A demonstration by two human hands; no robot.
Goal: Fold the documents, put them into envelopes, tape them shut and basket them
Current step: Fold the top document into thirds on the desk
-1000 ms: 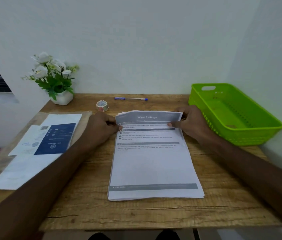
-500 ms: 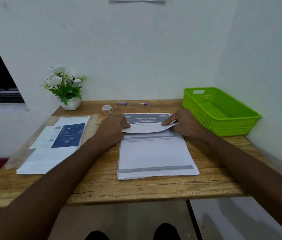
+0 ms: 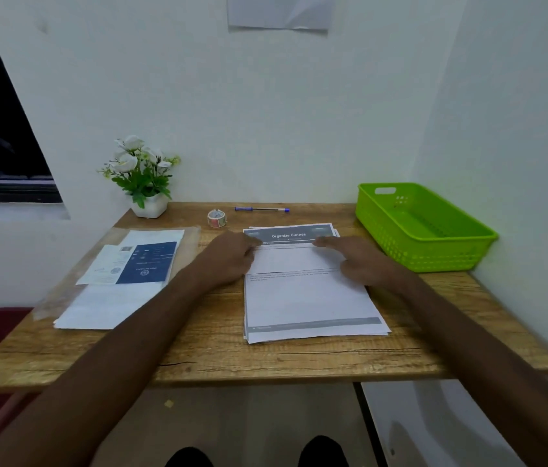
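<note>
Two flat hands, left hand [image 3: 232,256], right hand [image 3: 357,257], pressing folded document [image 3: 294,259], green basket [image 3: 448,254] holding nothing

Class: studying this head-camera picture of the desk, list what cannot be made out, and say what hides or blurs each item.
- Body text on the documents: head view, too small and blurred; only the heading "Organize Clothes" reads.
- Folded flap's side edges: covered by the left hand and right hand.
- Print on the envelopes: too small.
- Paper on the wall: cut off by the top edge.
</note>
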